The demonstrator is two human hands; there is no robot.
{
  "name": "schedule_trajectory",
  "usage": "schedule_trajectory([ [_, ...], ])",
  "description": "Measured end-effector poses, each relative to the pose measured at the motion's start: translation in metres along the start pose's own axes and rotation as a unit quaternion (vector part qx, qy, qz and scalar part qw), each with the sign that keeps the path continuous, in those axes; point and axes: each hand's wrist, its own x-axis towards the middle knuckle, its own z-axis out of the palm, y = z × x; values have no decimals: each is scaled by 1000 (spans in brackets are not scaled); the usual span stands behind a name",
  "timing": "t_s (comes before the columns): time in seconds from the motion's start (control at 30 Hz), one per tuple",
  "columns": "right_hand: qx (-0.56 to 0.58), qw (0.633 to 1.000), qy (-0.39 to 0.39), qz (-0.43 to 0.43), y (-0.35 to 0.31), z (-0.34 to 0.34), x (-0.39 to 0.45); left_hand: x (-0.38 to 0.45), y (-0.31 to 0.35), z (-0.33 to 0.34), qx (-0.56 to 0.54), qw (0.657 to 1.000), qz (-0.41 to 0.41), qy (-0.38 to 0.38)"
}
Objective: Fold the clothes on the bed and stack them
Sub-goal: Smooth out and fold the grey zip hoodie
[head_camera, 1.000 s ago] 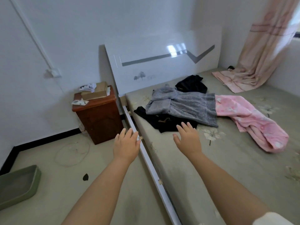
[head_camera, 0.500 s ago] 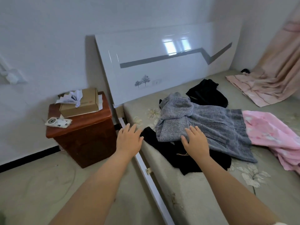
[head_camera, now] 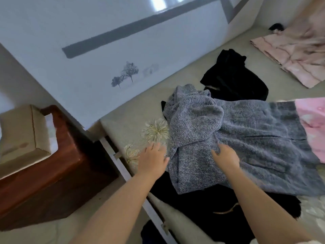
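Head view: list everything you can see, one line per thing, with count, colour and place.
grey sweater: 1, grey knit, crumpled mid-bed, on top of the black garment.
black garment: 1, black, under the sweater at the bed's near edge.
black top: 1, black, behind the sweater, near the headboard.
pink garment: 1, pink, right edge, partly under the sweater.
curtain: 1, pale pink, pooled on the bed's far right.
bed: 1, beige floral cover.
headboard: 1, white with grey stripe.
nightstand: 1, red-brown, left of bed.
box: 1, tan cardboard, on the nightstand.
left hand: 1, at the sweater's left edge.
right hand: 1, on the sweater.
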Motion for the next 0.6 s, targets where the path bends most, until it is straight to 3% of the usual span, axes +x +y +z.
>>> schedule_trajectory([
  [0.2,7,991,-23,135,0,43,75,86,22,67,-57,995,82,-28],
  [0.4,-110,993,27,35,2,43,67,141,37,88,2,993,114,4],
  [0.5,-189,982,-2,2,7,22,47,150,33,63,-144,988,21,46],
  [0.6,-272,949,-157,-8,8,-3,12,140,10,24,-283,930,-184,146],
])
